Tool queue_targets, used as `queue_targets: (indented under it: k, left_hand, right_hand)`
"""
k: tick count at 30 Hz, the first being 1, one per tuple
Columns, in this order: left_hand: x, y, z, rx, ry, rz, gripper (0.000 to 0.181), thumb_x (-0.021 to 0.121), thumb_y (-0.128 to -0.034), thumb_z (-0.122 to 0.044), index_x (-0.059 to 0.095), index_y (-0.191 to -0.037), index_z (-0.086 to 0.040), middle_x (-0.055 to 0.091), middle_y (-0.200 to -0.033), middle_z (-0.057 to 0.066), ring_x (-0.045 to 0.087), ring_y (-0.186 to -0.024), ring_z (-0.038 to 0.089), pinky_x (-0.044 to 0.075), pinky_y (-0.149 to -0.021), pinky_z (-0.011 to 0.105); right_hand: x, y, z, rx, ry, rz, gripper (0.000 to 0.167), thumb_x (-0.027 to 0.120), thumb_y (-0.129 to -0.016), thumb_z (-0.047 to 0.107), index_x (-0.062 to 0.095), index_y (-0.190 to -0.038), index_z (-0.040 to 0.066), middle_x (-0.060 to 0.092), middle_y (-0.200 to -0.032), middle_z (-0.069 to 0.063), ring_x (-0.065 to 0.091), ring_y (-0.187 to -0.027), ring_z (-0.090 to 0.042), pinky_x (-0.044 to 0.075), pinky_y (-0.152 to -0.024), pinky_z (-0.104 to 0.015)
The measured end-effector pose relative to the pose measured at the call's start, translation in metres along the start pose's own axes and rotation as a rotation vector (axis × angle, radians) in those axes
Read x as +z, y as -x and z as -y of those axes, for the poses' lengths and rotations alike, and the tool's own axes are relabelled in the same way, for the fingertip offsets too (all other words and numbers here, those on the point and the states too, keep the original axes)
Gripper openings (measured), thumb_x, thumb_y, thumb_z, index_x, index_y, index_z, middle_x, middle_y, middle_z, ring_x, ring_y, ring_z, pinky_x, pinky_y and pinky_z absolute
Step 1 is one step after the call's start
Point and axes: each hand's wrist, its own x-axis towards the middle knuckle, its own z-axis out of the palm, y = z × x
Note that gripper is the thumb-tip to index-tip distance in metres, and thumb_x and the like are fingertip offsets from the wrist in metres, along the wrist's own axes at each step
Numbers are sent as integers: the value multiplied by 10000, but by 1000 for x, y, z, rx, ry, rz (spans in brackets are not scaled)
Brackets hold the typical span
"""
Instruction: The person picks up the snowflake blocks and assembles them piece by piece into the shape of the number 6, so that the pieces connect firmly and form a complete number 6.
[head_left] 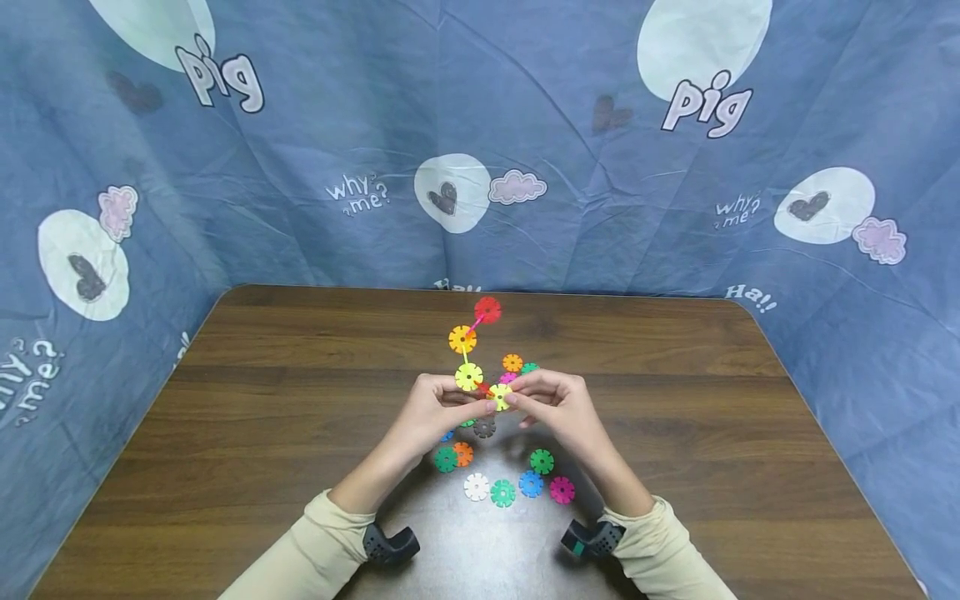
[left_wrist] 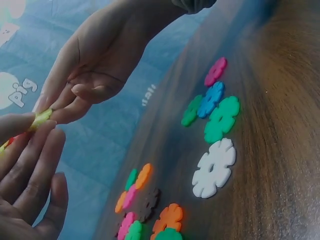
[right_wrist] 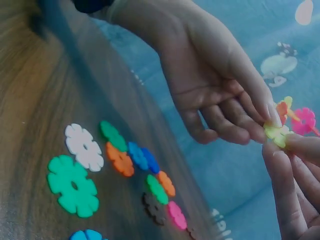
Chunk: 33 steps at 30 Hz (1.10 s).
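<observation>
A chain of slotted plastic snowflake discs is held above the table in the head view. It runs from a red disc [head_left: 487, 310] at the top, through an orange-yellow disc [head_left: 462, 339] and a yellow disc [head_left: 469, 377], with edge-on pieces linking them. At its lower end is another yellow snowflake disc [head_left: 499, 397]. The left hand [head_left: 435, 412] pinches this end disc between thumb and fingers. From the other side the right hand [head_left: 561, 408] pinches the same disc. Both wrist views show the fingertips meeting round the yellow disc [right_wrist: 276, 136], partly covering it.
Loose snowflake discs lie on the wooden table [head_left: 300, 433] below the hands. Nearest the person are a white disc [head_left: 476, 487], a blue disc [head_left: 531, 483] and a pink disc [head_left: 562, 490]. Others lie behind, partly hidden by the hands. A blue printed cloth [head_left: 525, 100] hangs behind.
</observation>
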Motion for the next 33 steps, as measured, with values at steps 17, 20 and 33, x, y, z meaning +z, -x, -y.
queue_targets:
  k: [17,20,33]
  left_hand:
    - [-7,-2,-4,73,38,-123,197,796,-889,-68,767,-1026,71,803,-963,162,768,-844,74,616,-796,266]
    - [-8,-1,-3,70,42,-120,200,795,-892,-80,768,-1026,66,802,-967,167,770,-848,80,612,-794,267]
    - [-11,0,-6,68,73,-106,200,782,-909,-83,754,-1025,77,786,-958,233,799,-868,241,632,-815,366]
  right_hand:
    - [27,-10,-9,22,538,337,238,843,-861,117,751,-1060,24,770,-924,-88,666,-730,-29,566,-667,-198]
    - [38,-16,-10,21,623,424,225,854,-849,112,761,-1039,37,757,-894,-59,636,-709,-33,541,-658,-183]
    - [55,-25,-16,71,692,508,193,893,-793,86,758,-922,40,743,-860,-56,600,-698,-70,514,-630,-203]
